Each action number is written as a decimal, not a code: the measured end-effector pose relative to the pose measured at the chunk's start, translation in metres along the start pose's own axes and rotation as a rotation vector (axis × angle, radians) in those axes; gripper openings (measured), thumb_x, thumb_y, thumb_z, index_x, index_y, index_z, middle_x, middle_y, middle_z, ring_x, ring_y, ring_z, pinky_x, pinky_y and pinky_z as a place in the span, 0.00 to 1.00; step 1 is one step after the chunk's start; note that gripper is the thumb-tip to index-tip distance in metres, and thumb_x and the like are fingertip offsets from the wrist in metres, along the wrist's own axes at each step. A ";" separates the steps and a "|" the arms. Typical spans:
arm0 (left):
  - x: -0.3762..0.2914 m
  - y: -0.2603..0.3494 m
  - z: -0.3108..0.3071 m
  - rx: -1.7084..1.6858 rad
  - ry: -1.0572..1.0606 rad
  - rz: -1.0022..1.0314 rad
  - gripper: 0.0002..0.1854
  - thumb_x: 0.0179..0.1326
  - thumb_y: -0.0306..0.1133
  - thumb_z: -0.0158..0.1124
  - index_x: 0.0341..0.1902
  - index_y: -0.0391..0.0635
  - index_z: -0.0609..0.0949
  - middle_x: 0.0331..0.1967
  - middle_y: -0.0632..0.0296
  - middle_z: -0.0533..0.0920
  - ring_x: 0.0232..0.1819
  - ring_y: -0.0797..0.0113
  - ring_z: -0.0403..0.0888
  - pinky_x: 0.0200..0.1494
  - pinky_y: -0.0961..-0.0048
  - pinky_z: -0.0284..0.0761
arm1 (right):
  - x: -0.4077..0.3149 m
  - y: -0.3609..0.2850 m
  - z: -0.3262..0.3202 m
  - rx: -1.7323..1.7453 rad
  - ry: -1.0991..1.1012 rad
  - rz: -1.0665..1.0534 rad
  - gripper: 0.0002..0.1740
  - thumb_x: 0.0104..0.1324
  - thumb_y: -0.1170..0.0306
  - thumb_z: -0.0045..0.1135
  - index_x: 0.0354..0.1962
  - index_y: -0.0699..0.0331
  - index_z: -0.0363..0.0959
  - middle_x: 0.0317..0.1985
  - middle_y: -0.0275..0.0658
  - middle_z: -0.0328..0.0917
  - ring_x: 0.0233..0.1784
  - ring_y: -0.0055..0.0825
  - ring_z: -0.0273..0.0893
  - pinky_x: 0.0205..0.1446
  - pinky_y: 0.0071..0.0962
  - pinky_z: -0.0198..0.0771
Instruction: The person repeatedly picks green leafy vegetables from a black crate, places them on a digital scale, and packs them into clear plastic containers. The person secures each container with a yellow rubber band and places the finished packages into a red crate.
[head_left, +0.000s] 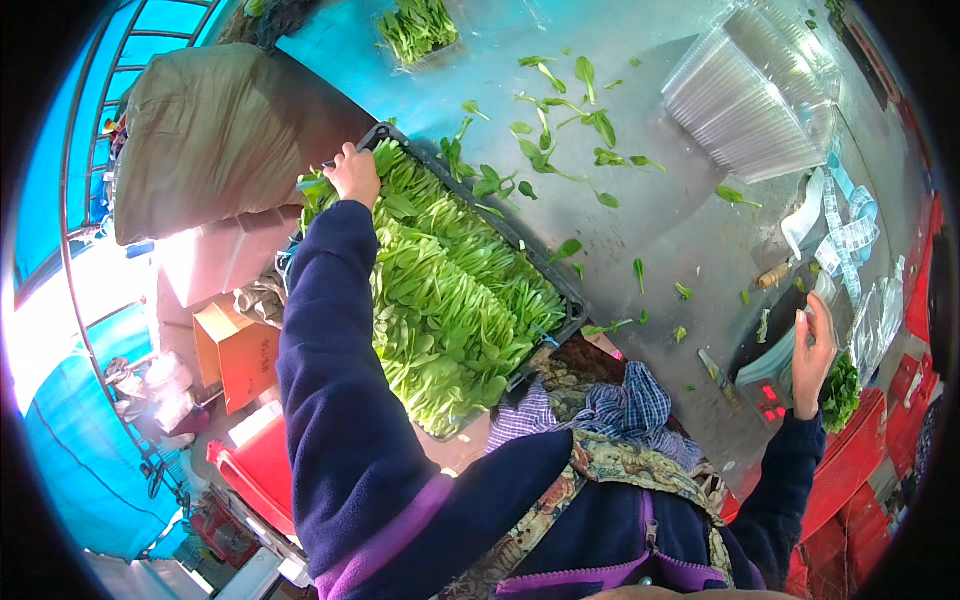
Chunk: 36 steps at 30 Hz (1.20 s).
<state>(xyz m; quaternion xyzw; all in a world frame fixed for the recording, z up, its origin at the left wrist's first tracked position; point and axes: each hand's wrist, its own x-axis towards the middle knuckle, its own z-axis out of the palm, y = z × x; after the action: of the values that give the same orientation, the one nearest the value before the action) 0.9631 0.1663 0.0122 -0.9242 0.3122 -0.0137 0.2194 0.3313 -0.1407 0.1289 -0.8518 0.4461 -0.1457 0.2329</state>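
My left hand (354, 177) grips the far rim of a black plastic crate (491, 214). Densely stacked leafy greens (457, 300) fill this crate, which lies tilted across the metal table's (645, 217) edge. On the other side, my right hand (814, 356) is raised with its fingers apart and nothing visible in it. It is beside a digital scale (772, 405) with lit red digits. Behind that hand is a bunch of greens (841, 394), next to a clear plastic bag (877, 322). My wrist partly hides these greens.
Loose leaves (544, 150) are scattered over the table. Nested clear plastic trays (750, 97) stand far right, near printed label strips (847, 225). A wooden handle (774, 276) and a knife (720, 379) lie near the scale. A filled tray of greens (418, 30) sits at the back.
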 end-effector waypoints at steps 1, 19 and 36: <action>-0.004 0.002 0.005 -0.014 -0.001 -0.010 0.09 0.51 0.28 0.63 0.38 0.47 0.83 0.47 0.58 0.72 0.51 0.55 0.74 0.49 0.49 0.69 | 0.000 0.000 0.002 0.013 0.002 0.016 0.17 0.69 0.74 0.50 0.54 0.70 0.70 0.55 0.44 0.74 0.46 0.28 0.76 0.51 0.26 0.71; -0.015 -0.110 -0.029 -1.286 0.162 -0.018 0.19 0.58 0.32 0.66 0.52 0.38 0.78 0.42 0.60 0.84 0.40 0.68 0.81 0.44 0.68 0.76 | -0.025 0.018 0.008 0.070 -0.019 0.018 0.17 0.68 0.75 0.52 0.54 0.69 0.71 0.56 0.43 0.74 0.46 0.27 0.77 0.47 0.24 0.73; 0.003 0.007 0.019 0.208 0.198 0.082 0.07 0.54 0.30 0.60 0.32 0.50 0.86 0.45 0.60 0.78 0.52 0.57 0.73 0.51 0.57 0.67 | -0.046 0.020 0.016 0.109 0.041 0.055 0.16 0.66 0.77 0.55 0.51 0.70 0.72 0.56 0.43 0.74 0.42 0.23 0.77 0.45 0.23 0.74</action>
<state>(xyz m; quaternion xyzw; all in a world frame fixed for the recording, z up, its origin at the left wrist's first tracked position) 0.9645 0.1673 -0.0081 -0.8771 0.3669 -0.1281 0.2824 0.2986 -0.1081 0.1031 -0.8220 0.4655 -0.1809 0.2738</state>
